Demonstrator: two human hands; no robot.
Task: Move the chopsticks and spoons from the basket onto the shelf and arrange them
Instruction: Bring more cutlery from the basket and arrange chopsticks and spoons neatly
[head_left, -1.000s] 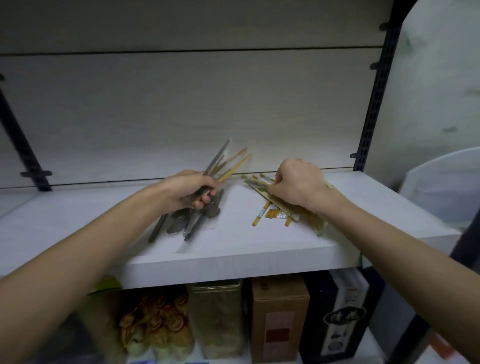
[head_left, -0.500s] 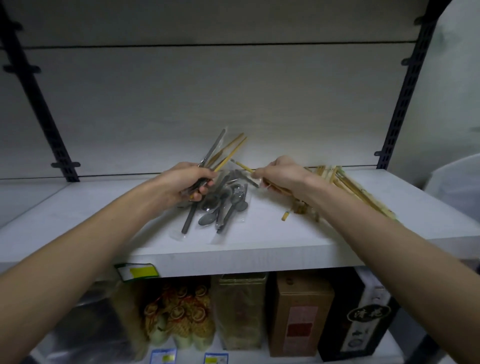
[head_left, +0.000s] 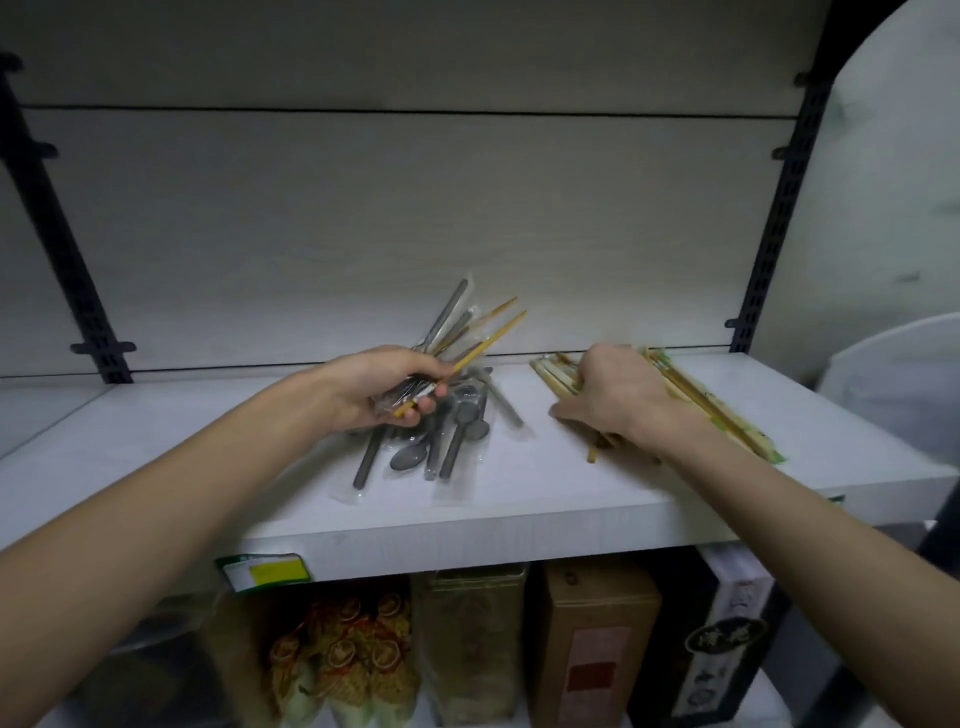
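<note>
Since half a second ago my right hand (head_left: 615, 397) has left the middle of the shelf (head_left: 545, 514) and gone right, and it now rests on the pile of wrapped chopsticks (head_left: 727, 421), fingers bent down onto their near ends; whether that grip pinches a pair or only presses on them I cannot tell, because the back of the hand covers the fingertips. My left hand (head_left: 387, 384) sits where it was, its grip clamped on a mixed bundle (head_left: 467, 332) of grey spoon handles and loose yellow chopsticks. That bundle tilts up, long axis running from my palm toward the back wall and to the right, tips well above the shelf. Under and just right of the left hand, the wrapped spoons (head_left: 441, 441) lie flat in a loose heap, handles mostly toward me, bowls toward the back, one pale handle slanting off right. The chopstick pile lies flat too, long axis from back-left to front-right, its far end close to the shelf's right edge. The pile's middle is hidden under my wrist, the clear wrappers blur the spoon outlines, and the boxes (head_left: 597, 639) on the lower shelf are dim and cut off at the bottom
</note>
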